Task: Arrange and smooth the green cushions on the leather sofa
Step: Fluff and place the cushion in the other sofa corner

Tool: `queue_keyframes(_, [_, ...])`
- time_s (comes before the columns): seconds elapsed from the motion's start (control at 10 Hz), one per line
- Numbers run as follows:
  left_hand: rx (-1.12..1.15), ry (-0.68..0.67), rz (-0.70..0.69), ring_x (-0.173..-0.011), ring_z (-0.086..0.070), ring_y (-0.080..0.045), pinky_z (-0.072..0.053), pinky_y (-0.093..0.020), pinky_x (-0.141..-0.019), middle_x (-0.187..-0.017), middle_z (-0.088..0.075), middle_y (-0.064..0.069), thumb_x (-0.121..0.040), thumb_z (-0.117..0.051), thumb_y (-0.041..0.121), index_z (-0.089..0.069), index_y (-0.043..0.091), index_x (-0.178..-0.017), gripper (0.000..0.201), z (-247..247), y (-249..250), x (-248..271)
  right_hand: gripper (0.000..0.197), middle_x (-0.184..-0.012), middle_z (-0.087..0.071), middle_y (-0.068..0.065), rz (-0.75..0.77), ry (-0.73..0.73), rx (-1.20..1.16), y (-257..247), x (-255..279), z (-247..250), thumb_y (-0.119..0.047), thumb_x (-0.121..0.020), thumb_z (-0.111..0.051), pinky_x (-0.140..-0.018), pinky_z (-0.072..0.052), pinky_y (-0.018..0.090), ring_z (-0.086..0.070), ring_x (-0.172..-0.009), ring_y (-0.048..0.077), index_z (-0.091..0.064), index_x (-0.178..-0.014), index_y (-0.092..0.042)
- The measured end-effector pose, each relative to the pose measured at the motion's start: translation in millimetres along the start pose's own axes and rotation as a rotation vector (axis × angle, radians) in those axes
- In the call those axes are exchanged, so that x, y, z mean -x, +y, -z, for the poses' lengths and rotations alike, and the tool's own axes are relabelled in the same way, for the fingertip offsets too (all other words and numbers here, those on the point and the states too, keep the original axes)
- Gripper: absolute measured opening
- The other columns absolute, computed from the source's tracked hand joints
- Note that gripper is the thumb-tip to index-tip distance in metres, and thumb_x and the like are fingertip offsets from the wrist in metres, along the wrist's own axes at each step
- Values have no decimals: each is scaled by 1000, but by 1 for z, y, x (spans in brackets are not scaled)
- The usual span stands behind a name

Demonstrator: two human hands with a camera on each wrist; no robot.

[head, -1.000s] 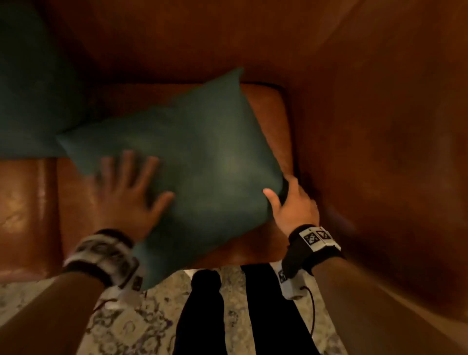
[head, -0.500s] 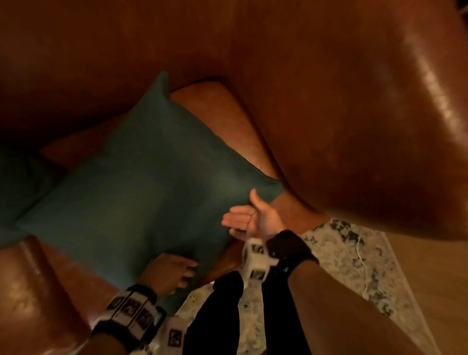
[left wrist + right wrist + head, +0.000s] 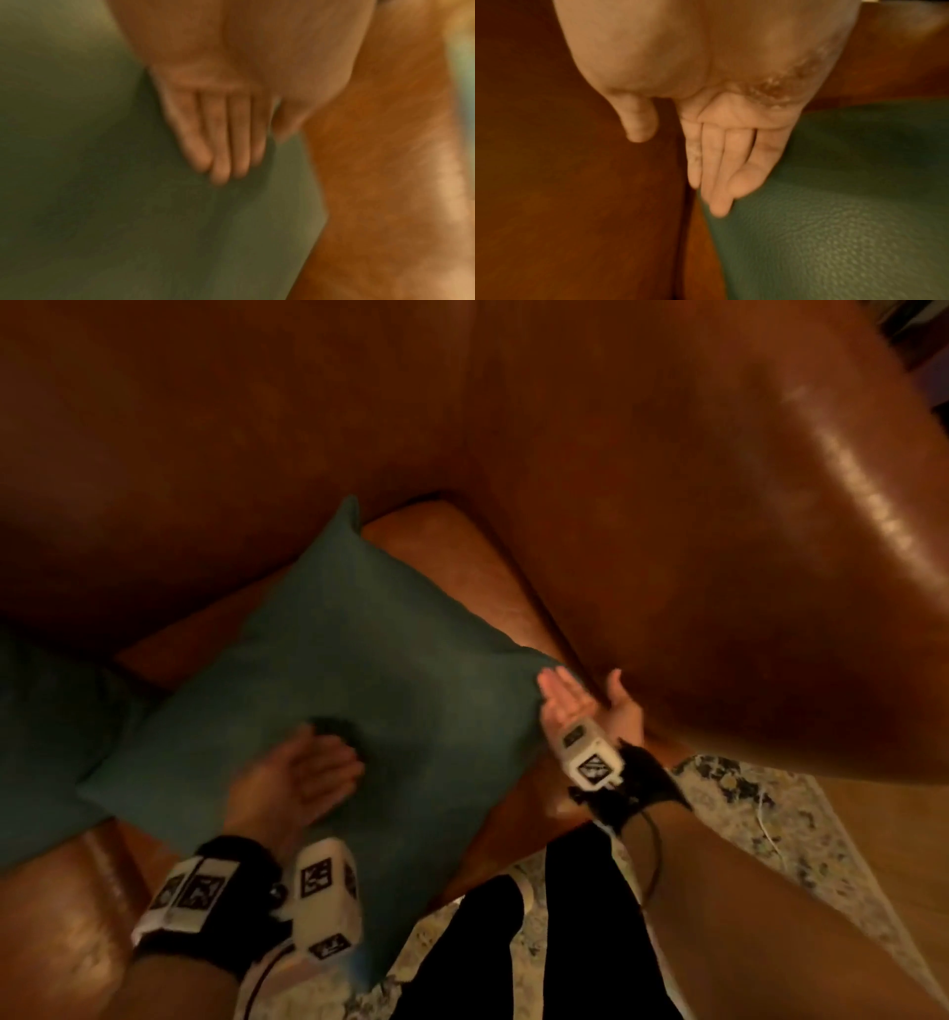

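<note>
A dark green cushion (image 3: 359, 690) lies flat and askew on the brown leather sofa seat (image 3: 462, 557), one corner hanging over the front edge. My left hand (image 3: 308, 773) presses down on its middle with straight fingers (image 3: 221, 154) held together, denting the fabric. My right hand (image 3: 575, 706) is open, palm up, at the cushion's right corner, its fingers (image 3: 721, 174) lying along the cushion edge (image 3: 834, 203) beside the armrest. A second green cushion (image 3: 46, 737) sits at the left edge.
The sofa backrest (image 3: 257, 428) rises behind the seat and a wide leather armrest (image 3: 744, 557) closes the right side. A patterned rug (image 3: 770, 855) covers the floor in front. My dark trouser legs (image 3: 565, 942) stand against the sofa front.
My left hand has moved from the cushion's near edge up onto its middle and pushes in. My right hand has slid right to the cushion's corner by the armrest.
</note>
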State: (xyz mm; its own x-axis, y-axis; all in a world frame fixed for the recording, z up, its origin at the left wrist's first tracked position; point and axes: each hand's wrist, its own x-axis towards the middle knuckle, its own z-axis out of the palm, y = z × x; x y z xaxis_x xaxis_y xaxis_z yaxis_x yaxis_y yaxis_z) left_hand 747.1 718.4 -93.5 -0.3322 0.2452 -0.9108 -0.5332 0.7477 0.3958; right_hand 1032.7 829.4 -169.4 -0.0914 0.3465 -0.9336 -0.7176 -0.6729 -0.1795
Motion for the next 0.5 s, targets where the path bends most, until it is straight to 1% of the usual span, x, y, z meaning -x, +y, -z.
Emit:
queue_keyframes(0.1, [-314,415,-558,-103,-62,-31,-49,-43,-92,-118,-62,-19,-87,-47,48,-59,11,-118,50,31,9,11,28,-81,-74,6,240,81,375,-22,10,-10,-35,-97,-46,-65,-55,31,-72,-68,20,-62,-105,-13])
queue_keyframes(0.2, [-1135,350,-1072,-130,-44,-35,-32,-49,-109,-139,-49,-16,-84,-48,43,-49,14,-136,59,4,-3,8,22,-101,-72,4,1098,-24,1472,10,41,-61,-32,-89,-56,-85,-53,36,-68,-90,22,-65,-107,-25])
queue_keyframes(0.3, [-1450,204,-1107,-146,-15,-31,-12,-54,-115,-158,-16,-5,-88,-39,45,-27,28,-146,61,-39,-23,-5,45,-128,-63,7,1409,-603,1978,67,51,-117,-32,-87,-56,-94,-47,35,-61,-114,20,-58,-127,-14])
queue_keyframes(0.4, [-1347,459,-829,-148,-3,-25,0,-49,-118,-160,-7,0,-93,-23,53,-14,37,-149,59,-16,-25,-26,52,-142,-52,8,1396,-696,2251,80,22,-131,-34,-89,-54,-97,-42,37,-52,-127,18,-51,-136,-12])
queue_keyframes(0.5, [-1175,599,-582,-148,3,-22,2,-47,-119,-161,-2,1,-91,-14,60,-7,39,-150,63,31,-36,-37,49,-145,-49,5,1425,-774,2444,56,0,-117,-38,-95,-45,-100,-37,34,-47,-132,14,-51,-137,-15])
